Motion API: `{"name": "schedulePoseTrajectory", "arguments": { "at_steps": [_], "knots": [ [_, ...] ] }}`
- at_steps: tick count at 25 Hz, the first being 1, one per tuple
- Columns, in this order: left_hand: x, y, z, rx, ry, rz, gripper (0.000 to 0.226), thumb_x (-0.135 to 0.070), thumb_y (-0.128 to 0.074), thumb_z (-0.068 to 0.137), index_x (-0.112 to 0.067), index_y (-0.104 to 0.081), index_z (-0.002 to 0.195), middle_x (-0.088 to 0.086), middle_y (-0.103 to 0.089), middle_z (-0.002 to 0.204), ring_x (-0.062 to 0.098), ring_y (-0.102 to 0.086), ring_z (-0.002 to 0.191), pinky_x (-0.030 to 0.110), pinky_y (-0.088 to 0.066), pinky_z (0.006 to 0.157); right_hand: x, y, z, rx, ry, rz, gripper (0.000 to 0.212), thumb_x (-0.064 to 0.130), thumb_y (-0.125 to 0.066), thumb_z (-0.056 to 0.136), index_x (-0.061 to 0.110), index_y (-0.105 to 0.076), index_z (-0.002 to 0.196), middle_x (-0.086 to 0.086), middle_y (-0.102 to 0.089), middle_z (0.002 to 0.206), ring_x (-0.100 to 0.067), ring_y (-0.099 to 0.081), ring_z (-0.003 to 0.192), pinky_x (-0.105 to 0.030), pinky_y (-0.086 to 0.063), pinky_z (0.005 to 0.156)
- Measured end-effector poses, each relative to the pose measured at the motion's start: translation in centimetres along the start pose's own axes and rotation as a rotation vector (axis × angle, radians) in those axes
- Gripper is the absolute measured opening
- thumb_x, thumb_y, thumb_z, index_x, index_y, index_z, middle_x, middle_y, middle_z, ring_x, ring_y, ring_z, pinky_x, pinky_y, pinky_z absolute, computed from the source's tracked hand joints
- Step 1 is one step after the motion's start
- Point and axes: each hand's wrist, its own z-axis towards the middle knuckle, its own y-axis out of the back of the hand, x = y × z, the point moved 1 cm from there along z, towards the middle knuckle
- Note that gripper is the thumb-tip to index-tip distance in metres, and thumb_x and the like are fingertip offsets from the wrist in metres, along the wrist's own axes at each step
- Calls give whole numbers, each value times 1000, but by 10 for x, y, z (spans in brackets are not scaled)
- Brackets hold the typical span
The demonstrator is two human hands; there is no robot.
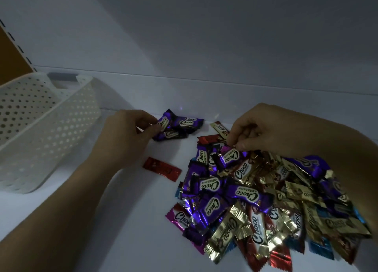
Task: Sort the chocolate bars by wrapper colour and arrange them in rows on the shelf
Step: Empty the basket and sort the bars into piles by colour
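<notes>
A purple bar [163,123] is pinched by the left hand [126,132] at the edge of a small purple group [184,124], which is laid near the back wall [204,47]. A second purple bar [231,156] is gripped by the fingertips of the right hand [263,128] at the far edge of the mixed pile [266,200]. A red bar [161,168] is seen alone between group and pile. Bare shelf [122,220] is left at front centre; the left is taken up by a basket [41,128].
</notes>
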Motion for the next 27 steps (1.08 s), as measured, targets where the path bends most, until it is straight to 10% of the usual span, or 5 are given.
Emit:
{"name": "schedulePoseTrajectory", "arguments": {
  "at_steps": [11,16,22,27],
  "knots": [
    [11,3,2,-105,13,122,22,-33,-69,91,-22,-71,110,-10,-69,96,5,-59,67,27,-40,71,10,-3,4,-173,-39,173,9,18,-68,94,25,-73,89,6,-73,72,-9,-71,65,-23,-55,63],
    [3,7,-1,-63,-13,105,11,-30,-69,91,-21,-71,86,-14,-64,75,5,-60,65,29,-43,63,48,-11,54,-276,-58,142,7,17,-69,93,20,-70,87,4,-71,68,-3,-68,58,-19,-53,57],
    [-16,6,-14,334,-290,52,31,-34,-59,89,-25,-55,59,-6,-52,54,11,-53,56,19,-35,54,59,-13,106,-265,-127,69,13,3,-72,88,16,-72,91,-4,-72,88,-20,-71,88,-36,-60,85],
    [-27,-16,-26,262,-363,-25,25,-44,-54,94,-28,-59,75,-12,-54,64,6,-55,68,16,-35,58,46,-10,64,-403,-42,-12,18,15,-61,98,19,-71,112,2,-70,106,-7,-64,86,-7,-42,66]
  ]
}}
